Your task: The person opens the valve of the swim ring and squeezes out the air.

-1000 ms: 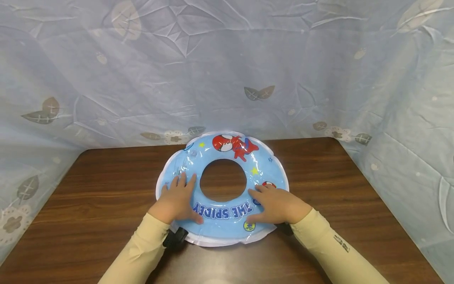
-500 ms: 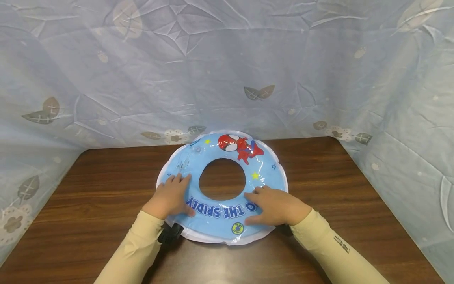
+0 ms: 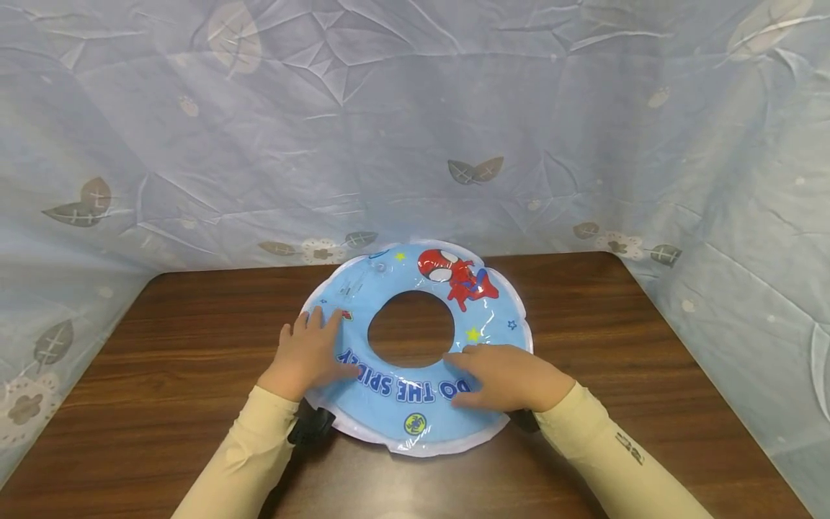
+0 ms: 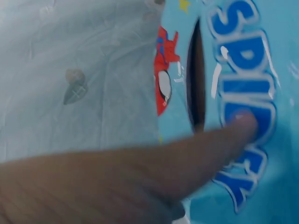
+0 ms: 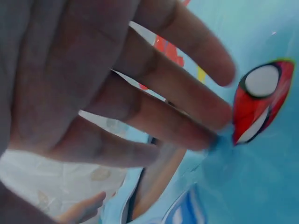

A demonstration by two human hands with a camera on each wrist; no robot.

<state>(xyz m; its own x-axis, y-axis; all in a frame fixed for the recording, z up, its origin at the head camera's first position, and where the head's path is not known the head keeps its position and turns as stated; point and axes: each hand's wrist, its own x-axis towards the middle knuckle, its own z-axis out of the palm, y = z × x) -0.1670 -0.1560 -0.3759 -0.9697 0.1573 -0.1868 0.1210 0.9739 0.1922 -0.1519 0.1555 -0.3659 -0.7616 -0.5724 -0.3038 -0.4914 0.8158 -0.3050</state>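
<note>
A light blue inflatable swim ring (image 3: 382,400) with a white edge lies flat in front of me, printed with lettering and a red cartoon figure (image 3: 454,274). My left hand (image 3: 305,360) rests on its left side with spread fingers. In the left wrist view one digit (image 4: 201,154) reaches over the blue lettering. On the ring's right side lies my right hand (image 3: 512,375), its fingers extended. Those fingers (image 5: 177,86) appear in the right wrist view beside a red and white printed face (image 5: 264,88). Neither hand grips the ring.
The ring sits on a dark brown wooden table (image 3: 194,331), showing through the centre hole. A pale blue curtain (image 3: 389,144) with leaf prints hangs behind and along both sides. Black wrist straps (image 3: 311,425) show beneath the cream sleeves (image 3: 233,461).
The ring has turned clockwise as seen from above: the red figure has shifted right, and the lettering and round emblem left. My left hand has moved slightly left and away from me.
</note>
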